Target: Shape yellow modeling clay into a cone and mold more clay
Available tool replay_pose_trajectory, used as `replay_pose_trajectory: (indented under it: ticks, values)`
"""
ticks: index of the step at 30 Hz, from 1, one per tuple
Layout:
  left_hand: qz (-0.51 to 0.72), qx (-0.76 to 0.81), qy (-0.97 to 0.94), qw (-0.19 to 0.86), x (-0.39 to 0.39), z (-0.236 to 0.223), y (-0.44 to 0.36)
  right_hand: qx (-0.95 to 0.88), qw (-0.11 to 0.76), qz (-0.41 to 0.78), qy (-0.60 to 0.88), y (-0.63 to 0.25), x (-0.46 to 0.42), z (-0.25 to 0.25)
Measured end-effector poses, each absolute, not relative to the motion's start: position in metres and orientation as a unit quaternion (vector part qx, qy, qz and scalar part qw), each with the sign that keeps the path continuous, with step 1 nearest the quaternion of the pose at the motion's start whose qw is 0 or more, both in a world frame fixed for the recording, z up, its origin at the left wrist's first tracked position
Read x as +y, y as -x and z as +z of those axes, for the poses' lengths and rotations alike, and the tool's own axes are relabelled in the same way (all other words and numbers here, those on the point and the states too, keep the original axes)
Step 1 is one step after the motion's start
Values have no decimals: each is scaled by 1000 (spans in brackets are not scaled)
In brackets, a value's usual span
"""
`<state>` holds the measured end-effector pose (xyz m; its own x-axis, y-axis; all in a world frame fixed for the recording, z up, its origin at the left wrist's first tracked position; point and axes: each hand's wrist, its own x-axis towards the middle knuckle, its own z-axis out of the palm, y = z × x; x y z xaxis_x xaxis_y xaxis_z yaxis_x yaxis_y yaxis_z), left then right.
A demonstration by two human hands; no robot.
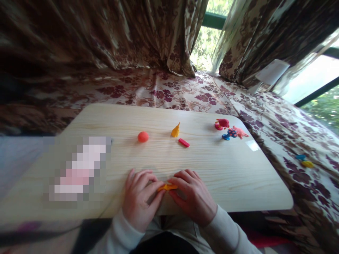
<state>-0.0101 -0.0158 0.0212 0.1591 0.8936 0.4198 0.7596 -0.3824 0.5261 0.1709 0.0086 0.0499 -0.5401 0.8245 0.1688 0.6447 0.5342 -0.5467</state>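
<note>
Near the table's front edge, my left hand (143, 197) and my right hand (194, 197) pinch a small strip of orange-yellow modelling clay (167, 187) from its two ends. Thumb and forefinger of each hand press on it, covering its tips. Beyond my hands, an orange-red clay ball (143, 137) rests on the wood. To its right stands a yellow clay piece (175, 131), wide below and drawn to a point at the top. A short red clay bar (183, 143) lies just in front of that pointed piece.
Several shaped figures stand at the table's far right: a dark red one (222, 123), a blue one with a dotted top (230, 134) and a pink one (240, 132). A blurred-out patch (79, 169) covers the left. Blue and yellow pieces (304, 161) lie on the floral cloth beyond.
</note>
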Motion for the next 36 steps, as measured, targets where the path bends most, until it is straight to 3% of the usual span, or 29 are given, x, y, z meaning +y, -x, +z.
replay_pose_trajectory:
  ticks: [36]
  values:
    - [368,570,-727,108,-20,16,12,-847,204,212,443,-160,8,50]
